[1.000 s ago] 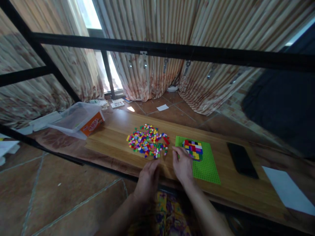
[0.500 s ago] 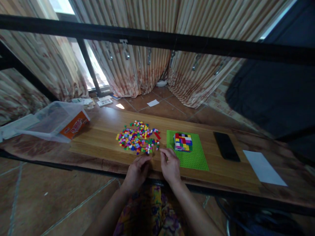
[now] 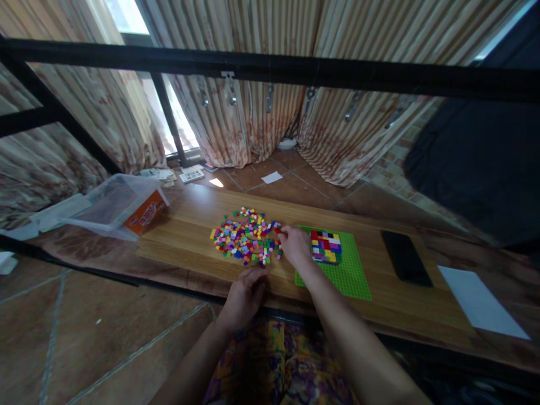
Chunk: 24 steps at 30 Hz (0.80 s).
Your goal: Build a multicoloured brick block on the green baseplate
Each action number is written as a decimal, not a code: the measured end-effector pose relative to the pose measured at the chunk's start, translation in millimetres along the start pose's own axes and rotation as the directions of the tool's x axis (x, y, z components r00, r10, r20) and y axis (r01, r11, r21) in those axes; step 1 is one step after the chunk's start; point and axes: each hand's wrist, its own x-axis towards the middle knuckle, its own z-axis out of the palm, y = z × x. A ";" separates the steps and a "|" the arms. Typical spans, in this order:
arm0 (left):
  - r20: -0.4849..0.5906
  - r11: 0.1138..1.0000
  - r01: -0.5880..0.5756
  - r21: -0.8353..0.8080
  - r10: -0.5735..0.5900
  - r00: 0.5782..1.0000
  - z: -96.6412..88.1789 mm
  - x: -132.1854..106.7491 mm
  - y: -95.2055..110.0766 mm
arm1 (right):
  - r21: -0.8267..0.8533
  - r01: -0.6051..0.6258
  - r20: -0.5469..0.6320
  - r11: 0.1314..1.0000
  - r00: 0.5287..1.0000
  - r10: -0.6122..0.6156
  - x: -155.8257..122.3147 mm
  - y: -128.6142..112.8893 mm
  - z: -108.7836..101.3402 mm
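Small building bricks (image 3: 242, 236) in many colours lie in a loose pile on the wooden board. My right hand (image 3: 296, 244) reaches to the pile's right edge, its fingertips closed on a red brick (image 3: 277, 230) that is mostly covered. My left hand (image 3: 245, 295) rests at the board's near edge, just below the pile. Its fingers are curled together, and whatever may be in them is hidden. To the right of my right hand, a block of stacked coloured bricks (image 3: 326, 247) sits on a green baseplate (image 3: 354, 275).
A clear plastic bin (image 3: 112, 205) with an orange label stands at the left end. On the right lie a black phone (image 3: 405, 257) and a white sheet of paper (image 3: 483, 301). A dark metal bar (image 3: 270, 67) crosses above the far side, before striped curtains.
My right hand has moved forward from the near side to the red brick at the pile's edge. My left hand stays near the board's front edge. The whole view has shifted slightly.
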 end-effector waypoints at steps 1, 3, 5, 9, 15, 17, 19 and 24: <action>0.001 1.000 0.000 0.002 0.000 1.000 -0.2 -0.1 0.1 | -0.017 -0.007 0.018 1.000 1.000 0.007 3.6 -1.1 2.4; 0.005 1.000 0.002 0.012 -0.003 1.000 -0.7 -0.3 0.7 | -0.027 -0.013 0.031 1.000 0.999 0.014 8.7 -2.3 6.2; 0.007 1.000 0.009 0.018 -0.009 1.000 -1.2 -0.4 1.6 | -0.024 -0.006 0.035 1.000 0.999 0.007 10.9 -2.8 6.9; 0.015 0.999 0.029 0.020 -0.029 0.999 -2.5 0.0 2.6 | 0.000 0.037 0.017 0.999 0.999 -0.037 1.6 -1.3 -3.6; -0.050 0.999 0.052 0.009 -0.051 0.997 3.6 3.8 11.7 | 0.390 0.180 -0.119 0.903 0.982 -0.144 -69.8 23.8 -24.3; -0.074 0.998 0.055 0.012 -0.054 0.996 11.4 7.3 20.0 | 0.536 0.117 -0.050 0.836 0.993 -0.108 -100.0 38.0 -26.3; -0.064 0.999 0.038 0.027 -0.036 0.997 22.8 12.3 29.4 | 0.618 0.048 0.002 0.785 0.998 -0.063 -123.6 52.5 -28.2; 0.071 0.997 -0.076 0.032 0.073 0.995 56.7 28.6 49.2 | 0.591 0.039 -0.052 0.806 0.999 -0.010 -143.5 79.5 -39.7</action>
